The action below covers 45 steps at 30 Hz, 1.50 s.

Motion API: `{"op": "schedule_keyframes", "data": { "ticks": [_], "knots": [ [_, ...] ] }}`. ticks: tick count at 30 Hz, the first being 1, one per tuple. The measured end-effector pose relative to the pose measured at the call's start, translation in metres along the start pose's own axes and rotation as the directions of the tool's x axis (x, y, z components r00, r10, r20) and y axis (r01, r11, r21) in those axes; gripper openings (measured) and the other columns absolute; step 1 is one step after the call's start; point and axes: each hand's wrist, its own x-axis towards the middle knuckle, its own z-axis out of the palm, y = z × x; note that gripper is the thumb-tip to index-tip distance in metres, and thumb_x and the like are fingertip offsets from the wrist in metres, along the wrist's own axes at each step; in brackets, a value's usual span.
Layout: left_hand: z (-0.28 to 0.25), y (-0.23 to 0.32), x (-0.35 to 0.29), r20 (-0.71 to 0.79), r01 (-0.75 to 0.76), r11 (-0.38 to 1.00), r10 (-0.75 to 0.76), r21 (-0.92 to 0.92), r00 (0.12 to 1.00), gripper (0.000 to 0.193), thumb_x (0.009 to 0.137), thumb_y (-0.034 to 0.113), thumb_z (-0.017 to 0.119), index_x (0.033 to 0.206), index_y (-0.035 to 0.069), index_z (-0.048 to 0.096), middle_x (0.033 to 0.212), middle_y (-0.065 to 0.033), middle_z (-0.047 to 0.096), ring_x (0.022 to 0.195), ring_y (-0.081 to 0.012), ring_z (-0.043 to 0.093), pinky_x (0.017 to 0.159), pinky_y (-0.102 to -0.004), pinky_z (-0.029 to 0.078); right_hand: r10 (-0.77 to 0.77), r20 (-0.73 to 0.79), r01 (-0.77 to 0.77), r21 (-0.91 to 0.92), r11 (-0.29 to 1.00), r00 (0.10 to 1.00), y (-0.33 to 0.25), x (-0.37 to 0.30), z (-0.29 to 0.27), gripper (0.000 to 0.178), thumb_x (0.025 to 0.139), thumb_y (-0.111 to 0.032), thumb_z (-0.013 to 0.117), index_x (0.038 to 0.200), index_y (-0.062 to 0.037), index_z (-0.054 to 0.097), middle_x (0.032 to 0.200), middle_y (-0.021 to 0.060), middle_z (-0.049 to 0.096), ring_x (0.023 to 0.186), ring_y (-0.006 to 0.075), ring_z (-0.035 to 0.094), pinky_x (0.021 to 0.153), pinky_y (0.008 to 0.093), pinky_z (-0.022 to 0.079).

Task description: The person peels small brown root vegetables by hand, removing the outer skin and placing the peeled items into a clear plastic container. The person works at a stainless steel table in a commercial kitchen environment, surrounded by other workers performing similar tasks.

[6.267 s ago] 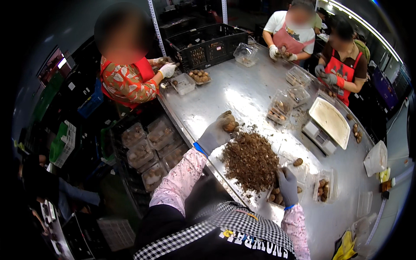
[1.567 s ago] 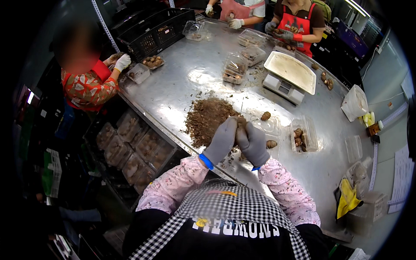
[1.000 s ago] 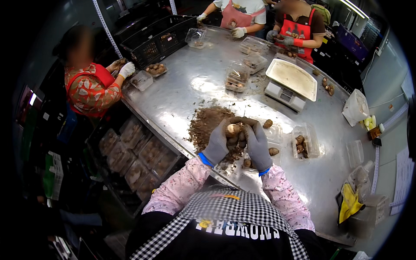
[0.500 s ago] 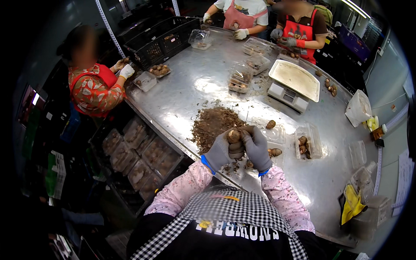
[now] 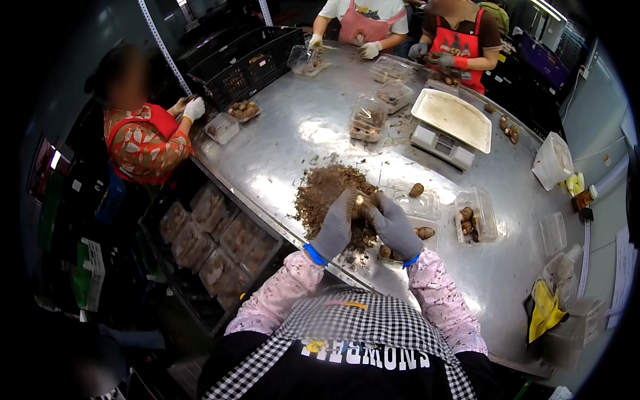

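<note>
A small brown taro with a pale patch is held between my gloved hands above a pile of dark soil and scraps. My left hand, in a grey glove with a blue cuff, closes around its left side. My right hand grips the other side, its fingers partly hidden behind the taro. To the right lies an open clear plastic box, with one loose taro at it and another taro nearer me. A second clear box contains several taros.
A weighing scale stands beyond the boxes, near stacked clear boxes. A black crate sits at the table's far left. Below the left edge, another crate holds filled boxes. Co-workers stand at the left and far sides.
My hands have turned the taro and shifted their grip, with the wrists a little further apart. At the far side, a co-worker's gloved hand has moved down to a clear box.
</note>
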Motion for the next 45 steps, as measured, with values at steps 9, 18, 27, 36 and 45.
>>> {"op": "schedule_keyframes", "data": {
  "ticks": [9, 18, 27, 36, 45],
  "knots": [
    [-0.013, -0.002, 0.017, 0.524, 0.610, 0.178, -0.364, -0.772, 0.770, 0.052, 0.102, 0.051, 0.030, 0.101, 0.008, 0.059, 0.078, -0.0048, 0.058, 0.060, -0.0131, 0.053, 0.049, -0.0261, 0.042, -0.159, -0.062, 0.159, -0.009, 0.987, 0.985, 0.026, -0.006, -0.012, 0.026, 0.092, -0.009, 0.055, 0.117, -0.0010, 0.056, 0.099, 0.0148, 0.065, 0.094, 0.0254, 0.065, 0.084, 0.0336, 0.050],
    [-0.014, 0.000, 0.019, 0.595, 0.668, 0.319, -0.303, -0.672, 0.744, 0.048, 0.104, 0.041, 0.030, 0.112, 0.005, 0.060, 0.078, -0.0076, 0.059, 0.062, -0.0135, 0.054, 0.055, -0.0239, 0.043, -0.201, -0.096, 0.213, 0.135, 0.968, 0.975, 0.013, 0.001, 0.008, 0.030, 0.095, -0.021, 0.055, 0.118, -0.0019, 0.057, 0.090, 0.0113, 0.061, 0.076, 0.0182, 0.060, 0.069, 0.0298, 0.048],
    [0.008, 0.029, 0.027, 0.090, 0.367, 0.884, -0.356, -0.289, 0.930, 0.043, 0.104, 0.033, 0.032, 0.126, 0.002, 0.053, 0.085, -0.0090, 0.060, 0.068, -0.0199, 0.056, 0.064, -0.0281, 0.046, -0.092, -0.188, 0.146, 0.302, 0.942, 0.978, 0.003, 0.014, 0.001, 0.024, 0.100, -0.018, 0.045, 0.110, 0.0009, 0.056, 0.077, 0.0047, 0.057, 0.068, 0.0140, 0.055, 0.063, 0.0267, 0.047],
    [-0.009, 0.005, 0.024, 0.649, 0.725, 0.014, -0.433, -0.689, 0.625, 0.047, 0.103, 0.048, 0.026, 0.105, 0.013, 0.057, 0.051, 0.0031, 0.034, 0.039, -0.0117, 0.032, 0.037, -0.0232, 0.028, -0.314, -0.063, 0.300, -0.164, 0.940, 0.947, 0.013, 0.008, -0.008, 0.035, 0.098, -0.018, 0.049, 0.127, 0.0021, 0.051, 0.094, 0.0108, 0.062, 0.083, 0.0158, 0.060, 0.076, 0.0280, 0.049],
    [0.007, 0.030, 0.029, 0.563, 0.735, 0.149, -0.549, -0.662, 0.618, 0.045, 0.103, 0.045, 0.031, 0.087, 0.012, 0.056, 0.049, 0.0023, 0.038, 0.038, -0.0114, 0.037, 0.036, -0.0233, 0.032, -0.087, -0.291, 0.087, -0.013, 0.996, 0.953, 0.000, 0.015, -0.001, 0.029, 0.097, -0.023, 0.049, 0.106, 0.0015, 0.061, 0.084, 0.0137, 0.063, 0.076, 0.0172, 0.064, 0.066, 0.0296, 0.051]
  ]
}}
